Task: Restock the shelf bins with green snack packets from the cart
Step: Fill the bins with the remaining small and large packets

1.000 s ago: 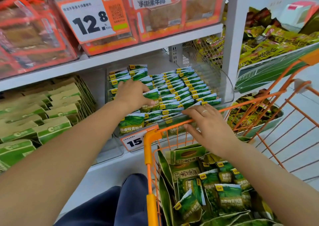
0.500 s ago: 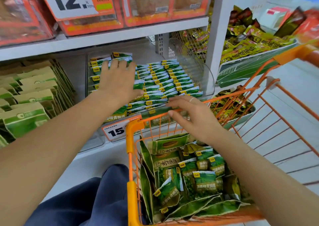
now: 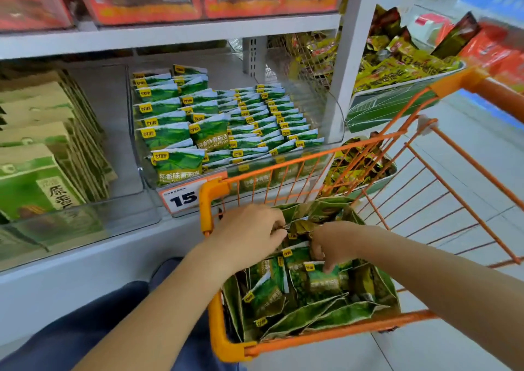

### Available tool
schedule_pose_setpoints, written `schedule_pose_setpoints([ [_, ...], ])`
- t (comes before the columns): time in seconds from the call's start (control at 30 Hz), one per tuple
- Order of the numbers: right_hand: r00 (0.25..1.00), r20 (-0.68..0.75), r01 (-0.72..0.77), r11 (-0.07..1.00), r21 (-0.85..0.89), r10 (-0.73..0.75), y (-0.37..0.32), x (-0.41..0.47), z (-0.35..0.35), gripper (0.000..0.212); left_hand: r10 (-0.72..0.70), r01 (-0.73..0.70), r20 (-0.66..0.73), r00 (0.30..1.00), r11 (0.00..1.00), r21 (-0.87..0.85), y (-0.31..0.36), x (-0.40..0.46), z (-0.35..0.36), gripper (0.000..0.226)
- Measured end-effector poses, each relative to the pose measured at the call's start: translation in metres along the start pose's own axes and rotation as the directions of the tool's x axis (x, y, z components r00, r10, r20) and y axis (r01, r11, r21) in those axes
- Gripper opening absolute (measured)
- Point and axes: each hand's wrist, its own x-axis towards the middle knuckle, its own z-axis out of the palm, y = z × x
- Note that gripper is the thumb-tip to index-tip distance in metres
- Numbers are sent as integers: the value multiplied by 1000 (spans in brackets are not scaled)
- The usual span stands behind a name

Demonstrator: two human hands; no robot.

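Head view: both hands are down in the orange cart point(image 3: 215, 197), among the loose green packets point(image 3: 320, 282). Left hand point(image 3: 249, 234) has fingers curled onto packets at the pile's top; right hand point(image 3: 331, 243) has fingers curled, pinching a packet edge. Exactly which packet each grasps is unclear. Clear shelf bin point(image 3: 334, 107) behind the cart holds rows of matching packets above a price tag point(image 3: 181, 199) reading 15.
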Motion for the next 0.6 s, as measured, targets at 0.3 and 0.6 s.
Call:
schedule_pose_setpoints([
  [0.3,866,-496,316,834,453,-58,-3,-39,-46,21,-89,70,-36,995,933,-353,-5,2,-2,47],
  [0.6,301,-896,744,508,435,326,-45,-55,-91,10,-138,24,-238,961,904,-426,-9,-9,-76,34],
])
